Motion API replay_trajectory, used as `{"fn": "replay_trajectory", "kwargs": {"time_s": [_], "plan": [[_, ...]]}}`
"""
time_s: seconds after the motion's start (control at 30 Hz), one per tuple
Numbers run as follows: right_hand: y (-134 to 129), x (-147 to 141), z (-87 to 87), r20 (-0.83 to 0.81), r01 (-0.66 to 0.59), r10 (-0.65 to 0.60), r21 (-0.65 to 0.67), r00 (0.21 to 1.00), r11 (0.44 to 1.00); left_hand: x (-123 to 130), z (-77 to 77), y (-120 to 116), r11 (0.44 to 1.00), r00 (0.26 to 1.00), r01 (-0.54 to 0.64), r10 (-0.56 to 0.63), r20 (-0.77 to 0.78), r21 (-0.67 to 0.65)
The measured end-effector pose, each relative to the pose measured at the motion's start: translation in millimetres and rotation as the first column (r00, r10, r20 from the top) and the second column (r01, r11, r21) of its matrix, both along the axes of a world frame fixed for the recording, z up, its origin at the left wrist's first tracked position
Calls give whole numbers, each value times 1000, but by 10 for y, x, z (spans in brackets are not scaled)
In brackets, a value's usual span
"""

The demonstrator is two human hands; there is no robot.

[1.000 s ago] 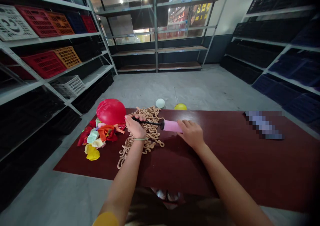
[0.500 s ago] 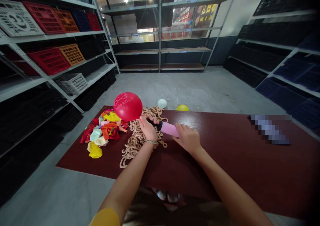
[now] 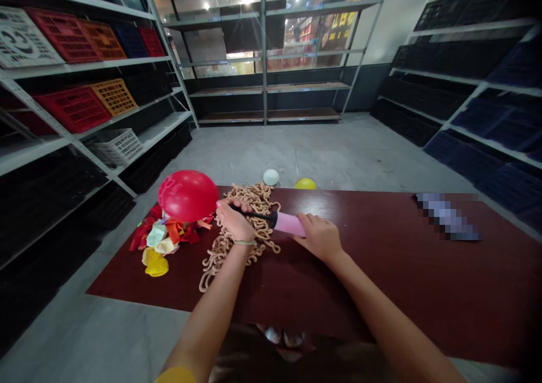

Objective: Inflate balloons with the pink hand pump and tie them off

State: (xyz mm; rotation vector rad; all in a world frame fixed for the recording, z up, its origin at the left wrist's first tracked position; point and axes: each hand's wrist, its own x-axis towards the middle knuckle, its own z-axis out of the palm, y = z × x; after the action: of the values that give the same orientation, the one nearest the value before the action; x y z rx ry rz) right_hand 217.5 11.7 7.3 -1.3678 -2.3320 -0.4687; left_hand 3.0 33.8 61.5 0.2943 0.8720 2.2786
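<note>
- Near edge: yellow sleeve [image 3: 175, 375] on the left arm; shoes [image 3: 282, 336], partly seen, below the table edge.
- Table [image 3: 402, 292]: dark red-brown top, spanning most of the width.
- Left hand [image 3: 235, 222]: pale band [image 3: 244, 242] at wrist. Fingers curled round the black end of the pump; thumb side against the red balloon's neck. Exact join hidden by the hand.
- Right hand [image 3: 319, 237]: fingers wrapped round the pink barrel at its right end.
- Pump [image 3: 288, 223]: held between both hands above the table, roughly level, dipping slightly to the right. Black rod exposed between the collar and the left hand.
- Red balloon [image 3: 188, 195]: inflated, just left of the left hand, above the limp balloons and partly hiding them. Pale print on its upper left.
- Tan links [image 3: 218, 250]: tangled heap on the table, behind and below the left hand.
- Limp balloons [image 3: 156, 233]: loose pile at table left; red, orange, pale green, cream, yellow.
- Table right, well apart from the hands: flat item [image 3: 449, 216], pixelated, identity not readable.
- Beyond the far edge: pale balloon [image 3: 271, 177] and yellow balloon [image 3: 305, 183], the latter partly hidden by the table.
- Left racks: crates [image 3: 71, 109] in red, orange, white, dark blue.
- Right racks: dark crates [image 3: 432, 83].
- Farthest: grey shelving [image 3: 265, 86] before a window.
</note>
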Motion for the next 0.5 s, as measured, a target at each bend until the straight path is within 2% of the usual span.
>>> {"fn": "replay_trajectory", "kwargs": {"time_s": [0.1,0.2,0.37,0.5], "plan": [[-62,-170,-22,-58,-27,26,-18,998,999,222,-76,-30,993,992,119,-118,-39,8],[-12,-62,-8,-36,-35,36,15,999,999,248,-108,-24,983,983,177,-174,-65,41],[161,376,41,68,-10,2,109,998,994,-97,-42,26,996,997,69,-66,-43,61],[189,458,70,65,40,-47,106,997,994,-321,-19,45,999,1000,-27,27,2,45]]}}
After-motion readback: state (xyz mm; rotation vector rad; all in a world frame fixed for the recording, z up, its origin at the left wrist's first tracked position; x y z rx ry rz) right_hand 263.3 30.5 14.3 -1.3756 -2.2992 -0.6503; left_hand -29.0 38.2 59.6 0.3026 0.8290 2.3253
